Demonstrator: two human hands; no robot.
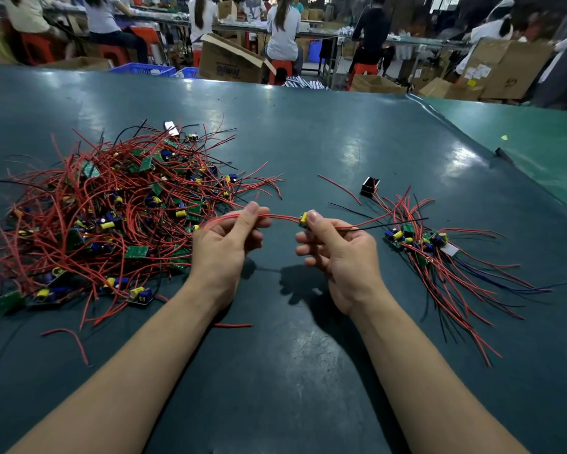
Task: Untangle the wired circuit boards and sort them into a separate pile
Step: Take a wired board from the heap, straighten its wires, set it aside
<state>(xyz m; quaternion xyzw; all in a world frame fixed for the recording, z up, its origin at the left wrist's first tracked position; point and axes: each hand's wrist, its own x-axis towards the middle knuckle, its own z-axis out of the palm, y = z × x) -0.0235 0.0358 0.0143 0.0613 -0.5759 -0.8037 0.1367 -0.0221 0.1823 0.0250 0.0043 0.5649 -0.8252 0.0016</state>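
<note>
We are holding one board (304,220) above the table (341,152), between the two piles. Our right hand (336,253) is pinching the board itself, and our left hand (229,237) is pinching its red wires (282,217) between thumb and fingers. The tangled pile (111,204) is lying to the left, the sorted pile (439,253) to the right.

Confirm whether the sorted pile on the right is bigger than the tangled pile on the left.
No, the sorted pile holds only a few wired boards, while the tangled pile is far larger.
</note>
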